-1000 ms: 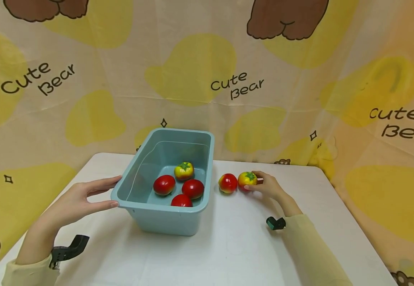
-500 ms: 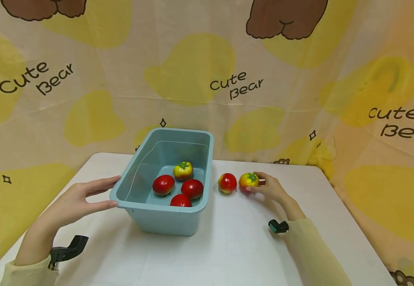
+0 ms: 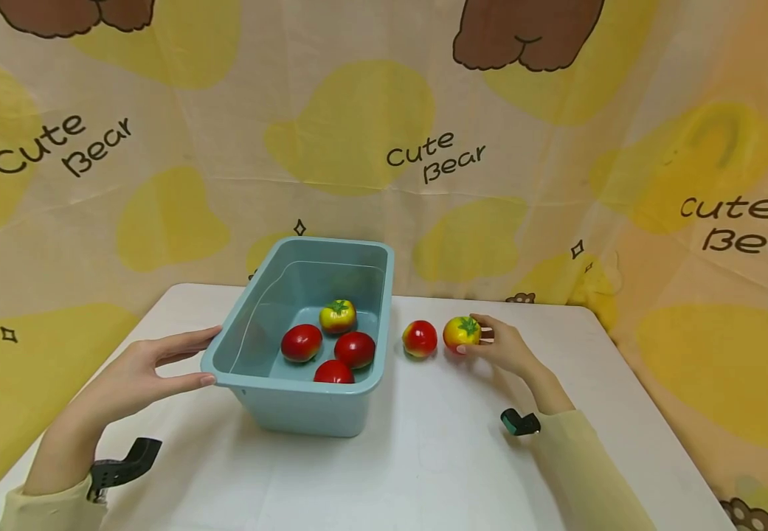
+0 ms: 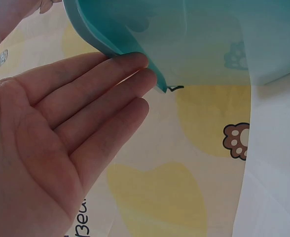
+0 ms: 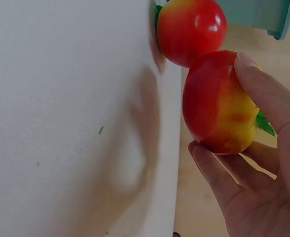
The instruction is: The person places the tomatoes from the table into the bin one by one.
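My right hand (image 3: 499, 346) pinches a red-and-yellow tomato (image 3: 461, 333) with a green leafy top, thumb on one side and fingers on the other. In the right wrist view that tomato (image 5: 219, 103) shows apart from the white tabletop, with a shadow beside it. A second, redder tomato (image 3: 420, 339) sits on the table just to its left. My left hand (image 3: 138, 376) rests with straight fingers and thumb against the left rim of a blue-green plastic bin (image 3: 304, 409). Inside the bin lie a yellow tomato (image 3: 338, 317) and several red fruits (image 3: 302, 343).
The white table (image 3: 437, 457) reaches back to a hanging cloth (image 3: 330, 118) printed with bears and lettering. The bin's high walls stand between my two hands. Black wrist-worn devices (image 3: 125, 464) are strapped at both sleeves.
My right hand has drawn the pinched tomato slightly to the right, widening the gap to the second tomato. The left hand keeps its place at the bin rim.
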Demonstrator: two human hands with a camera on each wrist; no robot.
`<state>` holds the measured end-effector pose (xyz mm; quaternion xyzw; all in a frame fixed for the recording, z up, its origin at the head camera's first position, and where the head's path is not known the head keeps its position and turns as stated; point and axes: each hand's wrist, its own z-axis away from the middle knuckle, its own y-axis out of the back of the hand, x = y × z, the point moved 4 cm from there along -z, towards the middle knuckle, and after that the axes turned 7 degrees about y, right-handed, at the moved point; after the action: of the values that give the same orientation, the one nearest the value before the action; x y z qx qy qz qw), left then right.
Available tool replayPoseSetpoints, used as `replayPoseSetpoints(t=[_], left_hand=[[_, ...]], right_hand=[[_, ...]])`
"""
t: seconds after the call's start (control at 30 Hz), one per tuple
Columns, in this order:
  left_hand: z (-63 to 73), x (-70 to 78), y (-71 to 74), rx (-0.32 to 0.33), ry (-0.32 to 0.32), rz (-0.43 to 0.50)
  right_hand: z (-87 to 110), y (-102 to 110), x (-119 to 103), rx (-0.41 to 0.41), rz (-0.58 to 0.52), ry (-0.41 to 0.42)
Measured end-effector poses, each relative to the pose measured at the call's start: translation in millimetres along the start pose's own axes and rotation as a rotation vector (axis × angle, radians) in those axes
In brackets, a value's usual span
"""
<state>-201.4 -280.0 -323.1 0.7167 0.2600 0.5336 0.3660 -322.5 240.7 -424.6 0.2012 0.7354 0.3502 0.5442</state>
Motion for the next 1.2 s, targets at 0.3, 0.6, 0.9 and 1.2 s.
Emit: replayPoseSetpoints(t=[0.3, 0.6, 0.9, 1.2], left_hand=[[-0.4, 0.5, -0.2, 0.001, -0.005, 0.006], [0.5, 0.9, 0.2, 0.010, -0.010, 0.008], [0.5, 1.2, 0.0, 0.007, 0.000, 0.003], [0.9, 1.9, 0.1, 0.006, 0.011, -0.008]], right_hand=[[3.2, 8.1, -16.9, 0.001, -0.008, 0.027], [5.0, 14.0, -39.2, 0.018, -0.053, 0.092], [7.1, 18.5, -59.7, 0.030, -0.048, 0.161], [8.0, 18.4, -72.7, 0.025, -0.066, 0.200]])
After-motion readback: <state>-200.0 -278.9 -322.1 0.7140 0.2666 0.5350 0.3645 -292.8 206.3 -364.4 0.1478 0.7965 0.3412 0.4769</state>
